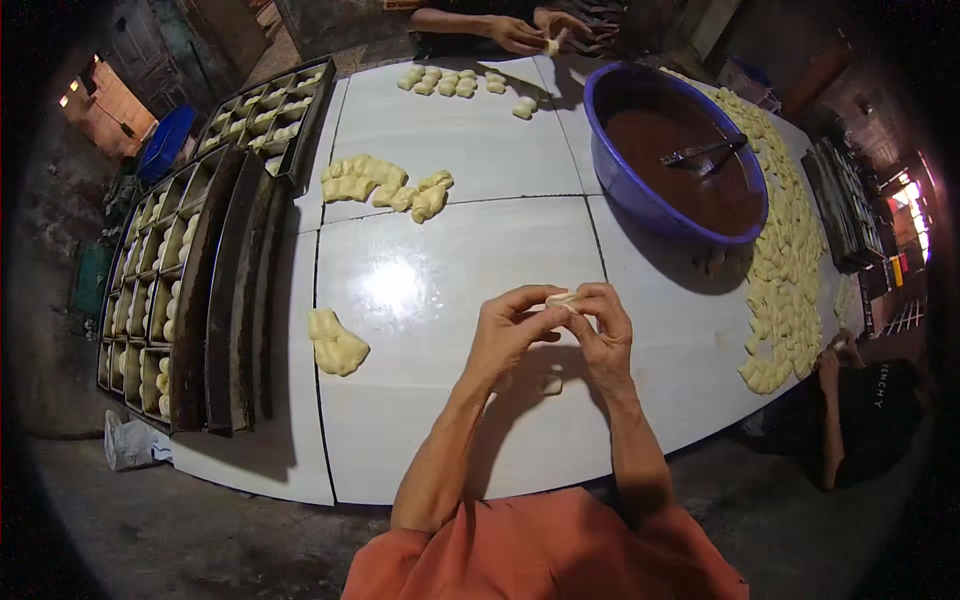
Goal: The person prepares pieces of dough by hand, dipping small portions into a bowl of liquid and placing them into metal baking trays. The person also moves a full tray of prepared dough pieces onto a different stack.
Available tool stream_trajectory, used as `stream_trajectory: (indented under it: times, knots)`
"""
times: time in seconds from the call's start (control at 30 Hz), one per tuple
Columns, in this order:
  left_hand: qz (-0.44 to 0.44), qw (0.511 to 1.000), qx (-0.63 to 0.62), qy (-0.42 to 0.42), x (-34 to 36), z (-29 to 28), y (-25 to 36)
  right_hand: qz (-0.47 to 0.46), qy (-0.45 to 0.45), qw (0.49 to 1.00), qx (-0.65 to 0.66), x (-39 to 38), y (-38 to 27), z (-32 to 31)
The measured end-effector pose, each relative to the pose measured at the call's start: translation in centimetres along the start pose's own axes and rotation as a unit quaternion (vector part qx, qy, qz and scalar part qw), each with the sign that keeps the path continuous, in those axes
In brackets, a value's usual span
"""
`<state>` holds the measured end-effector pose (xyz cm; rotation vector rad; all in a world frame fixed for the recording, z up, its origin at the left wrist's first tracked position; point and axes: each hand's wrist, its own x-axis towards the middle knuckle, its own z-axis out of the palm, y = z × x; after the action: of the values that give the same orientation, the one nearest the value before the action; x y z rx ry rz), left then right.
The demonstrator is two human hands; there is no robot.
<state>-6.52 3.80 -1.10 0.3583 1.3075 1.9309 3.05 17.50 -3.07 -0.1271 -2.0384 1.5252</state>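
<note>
where the small dough piece (563, 300) is: between left hand (508, 328) and right hand (604, 328), both pinching it above the white tabletop (440, 430)
tear risk: uneven pulling between them could split it

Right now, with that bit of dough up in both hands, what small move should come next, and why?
Probably a gentle pinch along the pale dough piece: the left hand and right hand hold it from either side, raised above the table, so both can press lightly. Whether it has anything inside can't be seen.
</note>
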Motion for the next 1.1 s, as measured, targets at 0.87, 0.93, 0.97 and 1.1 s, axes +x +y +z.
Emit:
stream_trajectory:
  times: [0.87, 0.93, 0.97, 1.1]
  knots:
    - [-0.044, 0.960, 0.252, 0.114, -5.1, -1.2, -1.8, 0.232, -0.151, 0.941, -0.193, -5.6, -0.8, -0.6]
    - [-0.003, 0.928, 0.314, 0.199, -7.1, -3.6, -0.8, 0.154, -0.111, 0.945, -0.266, -6.1, 0.0, -0.5]
    - [-0.002, 0.921, 0.324, 0.216, -8.0, -5.6, -0.8, 0.107, -0.087, 0.941, -0.309, -5.6, -0.6, 0.3]
    - [0.148, 0.731, 0.506, 0.433, -10.6, -13.4, 0.1, 0.180, -0.069, 0.965, -0.178, -1.7, -3.0, 7.0]
